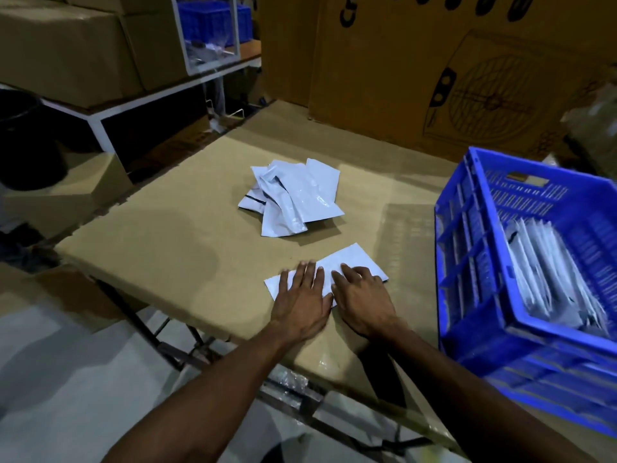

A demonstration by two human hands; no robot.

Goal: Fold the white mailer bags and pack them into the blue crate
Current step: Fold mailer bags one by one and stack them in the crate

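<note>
Dim storeroom, stacked cardboard boxes (417,61)

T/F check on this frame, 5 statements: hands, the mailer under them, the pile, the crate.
1. Both hands press flat on one white mailer. True: left hand and right hand lie on the mailer.
2. The blue crate is empty. False: the blue crate holds packed mailers.
3. A loose pile of mailers lies beyond the hands. True: the pile sits farther back on the cardboard tabletop.
4. The crate is on the person's left. False: it is on the right.
5. The right hand holds a mailer in the air. False: it rests on the tabletop mailer.
</note>
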